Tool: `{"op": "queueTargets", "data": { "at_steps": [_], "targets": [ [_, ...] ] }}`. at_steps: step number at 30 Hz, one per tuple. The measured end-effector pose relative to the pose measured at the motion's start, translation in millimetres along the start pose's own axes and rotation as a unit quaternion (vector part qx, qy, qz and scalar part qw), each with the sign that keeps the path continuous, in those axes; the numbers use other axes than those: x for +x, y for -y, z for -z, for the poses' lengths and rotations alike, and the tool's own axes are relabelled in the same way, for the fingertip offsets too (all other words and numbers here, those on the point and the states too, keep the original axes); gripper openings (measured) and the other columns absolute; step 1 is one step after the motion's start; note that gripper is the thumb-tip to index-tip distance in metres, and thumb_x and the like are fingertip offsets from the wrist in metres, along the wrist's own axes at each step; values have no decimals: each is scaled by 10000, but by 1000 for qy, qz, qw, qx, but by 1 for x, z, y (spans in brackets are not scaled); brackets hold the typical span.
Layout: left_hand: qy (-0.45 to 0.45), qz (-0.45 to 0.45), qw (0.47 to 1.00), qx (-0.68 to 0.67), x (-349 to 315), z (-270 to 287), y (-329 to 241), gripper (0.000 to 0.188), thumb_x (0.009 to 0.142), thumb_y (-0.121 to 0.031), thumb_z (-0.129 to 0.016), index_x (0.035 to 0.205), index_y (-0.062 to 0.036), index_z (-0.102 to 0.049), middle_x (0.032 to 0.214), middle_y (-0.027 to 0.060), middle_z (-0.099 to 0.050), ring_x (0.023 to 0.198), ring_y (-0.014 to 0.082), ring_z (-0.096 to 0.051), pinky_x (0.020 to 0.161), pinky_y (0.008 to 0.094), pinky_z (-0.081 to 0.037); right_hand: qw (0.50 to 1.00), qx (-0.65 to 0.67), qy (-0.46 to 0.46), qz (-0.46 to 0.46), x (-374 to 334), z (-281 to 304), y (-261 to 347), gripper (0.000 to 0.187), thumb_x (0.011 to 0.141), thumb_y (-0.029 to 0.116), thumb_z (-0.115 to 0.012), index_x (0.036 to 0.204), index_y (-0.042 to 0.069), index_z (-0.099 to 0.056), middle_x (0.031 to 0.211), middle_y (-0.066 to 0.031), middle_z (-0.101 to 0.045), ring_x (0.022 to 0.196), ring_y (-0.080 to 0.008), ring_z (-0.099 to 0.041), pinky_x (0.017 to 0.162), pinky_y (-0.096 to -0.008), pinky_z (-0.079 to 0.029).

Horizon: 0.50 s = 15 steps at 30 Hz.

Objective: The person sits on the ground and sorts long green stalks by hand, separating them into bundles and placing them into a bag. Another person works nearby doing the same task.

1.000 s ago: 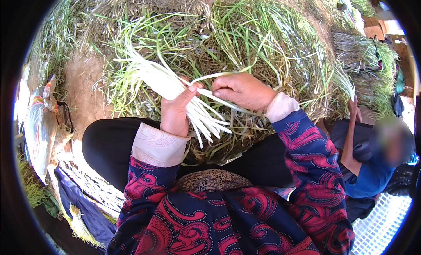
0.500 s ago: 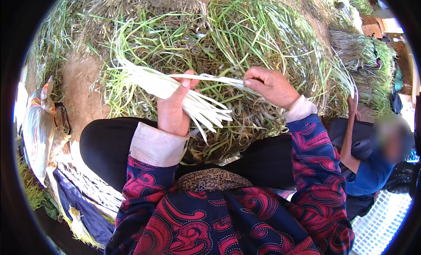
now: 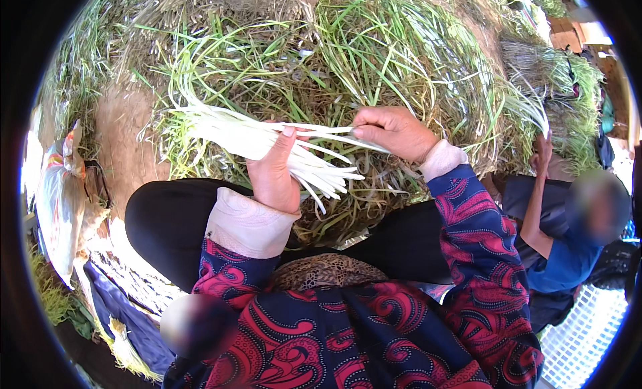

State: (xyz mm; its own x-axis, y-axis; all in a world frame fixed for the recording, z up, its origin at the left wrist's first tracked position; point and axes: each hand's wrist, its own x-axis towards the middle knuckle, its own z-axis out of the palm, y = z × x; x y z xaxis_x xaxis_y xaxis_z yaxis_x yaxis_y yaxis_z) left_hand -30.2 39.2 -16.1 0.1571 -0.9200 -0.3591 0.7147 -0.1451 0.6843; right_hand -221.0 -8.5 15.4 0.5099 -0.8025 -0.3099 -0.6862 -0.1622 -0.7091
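Note:
My left hand (image 3: 275, 171) is closed around a bundle of spring onions (image 3: 224, 131), its thumb lying across the white stalks. The bundle's green leaves trail to the left over the heap, and the white ends fan out to the right below my hand. My right hand (image 3: 396, 132) pinches the right ends of one or two stalks, which stretch between both hands. Exactly how the fingertips sit on those ends is hidden behind the right hand.
In front of my crossed legs spreads a heap of loose green stalks and dry leaves (image 3: 408, 54). Another person (image 3: 565, 265) sits at the right, a hand holding similar stalks (image 3: 528, 108). Tied bundles (image 3: 562, 78) lie beyond. A plastic bag (image 3: 57, 202) stands at the left.
My right hand has shifted left and slightly down, closer to my left hand. The left hand has moved a little right and down with the bundle. The other person's held stalks have risen.

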Motion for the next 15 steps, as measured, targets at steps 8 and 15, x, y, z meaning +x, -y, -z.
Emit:
{"op": "queueTargets", "data": {
  "at_steps": [8, 15],
  "targets": [
    [-33, -69, 997, -8, 21, 27, -43, 154, 783, -151, -560, 875, -39, -508, 808, 68, -544, 733, 148, -504, 689, 281, -414, 920, -168, -219, -279, -52, 69, -115, 223, 771, 297, -495, 808, 82, -542, 717, -107, -560, 660, -249, -538, 642, -349, -425],
    [2, 8, 1000, -8, 17, 26, -51, 129, 790, -131, -543, 873, -40, -506, 785, 72, -545, 708, 169, -512, 657, 294, -423, 884, -238, -257, -310, -100, 93, -164, 393, 712, 213, -559, 1084, 107, -490, 994, -128, -545, 915, -260, -531, 812, -342, -396]
  ]
}}
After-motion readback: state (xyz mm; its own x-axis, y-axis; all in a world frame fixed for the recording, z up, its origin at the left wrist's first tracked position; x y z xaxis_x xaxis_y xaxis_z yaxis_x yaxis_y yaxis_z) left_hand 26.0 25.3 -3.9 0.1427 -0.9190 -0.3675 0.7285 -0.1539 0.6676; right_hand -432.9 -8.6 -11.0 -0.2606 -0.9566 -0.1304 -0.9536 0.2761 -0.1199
